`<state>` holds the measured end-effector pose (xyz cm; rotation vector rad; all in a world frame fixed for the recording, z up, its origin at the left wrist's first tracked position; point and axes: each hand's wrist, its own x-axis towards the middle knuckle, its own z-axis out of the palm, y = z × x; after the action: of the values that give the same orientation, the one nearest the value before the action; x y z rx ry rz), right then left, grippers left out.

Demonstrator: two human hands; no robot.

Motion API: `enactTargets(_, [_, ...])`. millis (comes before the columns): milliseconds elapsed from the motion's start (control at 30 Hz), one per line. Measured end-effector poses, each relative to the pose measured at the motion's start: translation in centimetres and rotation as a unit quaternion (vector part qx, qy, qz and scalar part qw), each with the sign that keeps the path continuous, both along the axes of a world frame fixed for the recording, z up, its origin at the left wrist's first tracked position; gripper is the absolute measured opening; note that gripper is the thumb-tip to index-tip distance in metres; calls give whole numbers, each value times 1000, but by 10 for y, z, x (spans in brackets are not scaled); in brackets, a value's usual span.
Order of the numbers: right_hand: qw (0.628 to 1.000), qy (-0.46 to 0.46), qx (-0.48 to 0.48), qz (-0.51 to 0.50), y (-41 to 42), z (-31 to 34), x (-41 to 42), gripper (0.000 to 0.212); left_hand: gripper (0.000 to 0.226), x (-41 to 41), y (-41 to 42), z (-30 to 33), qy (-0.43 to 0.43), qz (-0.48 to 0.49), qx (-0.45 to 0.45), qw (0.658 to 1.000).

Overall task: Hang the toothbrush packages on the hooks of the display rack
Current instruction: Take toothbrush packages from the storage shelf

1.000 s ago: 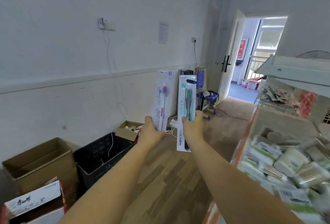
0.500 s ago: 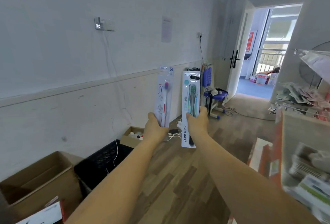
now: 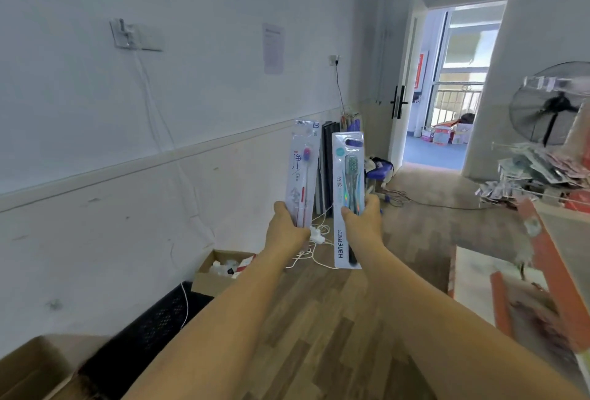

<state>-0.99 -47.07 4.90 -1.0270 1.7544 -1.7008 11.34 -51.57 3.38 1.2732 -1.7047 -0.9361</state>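
Head view shows the left hand (image 3: 285, 229) gripping a pink toothbrush pack (image 3: 302, 173) and the right hand (image 3: 362, 224) gripping a green toothbrush pack (image 3: 347, 195), both upright, side by side, out over bare wood floor (image 3: 322, 335). A cardboard box (image 3: 220, 267) and black crate (image 3: 150, 335) line the left wall, and the display rack (image 3: 549, 176) stands blurred at the right edge. Since the earlier frame the rack has slid further right, and the open doorway (image 3: 459, 86) looks nearer.

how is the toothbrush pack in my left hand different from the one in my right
The left pack shows a red-handled brush with a pink-purple head; the right pack shows a green-headed brush. The left pack tilts right; the right pack stands nearly upright and hangs lower. Both are long, clear-fronted cards, each held upright in one hand.
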Motion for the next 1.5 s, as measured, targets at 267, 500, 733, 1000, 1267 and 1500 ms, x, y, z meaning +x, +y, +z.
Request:
enactTargets(267, [999,25,-18,-31,-95,18,-44,28,40,-35,-109,12,-5,-14,-31,999])
enactTargets(500, [999,18,-14,-42,-187,21,-90,22,43,-90,-203,13,10,-38,-34,999])
enactTargets(733, [998,26,-9,-59,-304,31,-160,25,43,-165,-325,16,25,-72,-43,996])
enactTargets(1000, [994,34,-22,-98,-421,38,-240,24,45,-245,-457,16,11,-94,-41,995])
enactTargets(1267, [993,25,-4,-116,-495,34,-310,28,48,-317,-537,3,-5,-124,-20,992])
enactTargets(1500, [991,-4,12,-134,-580,14,-393,25,56,-405,-618,-14,0,-149,18,989])
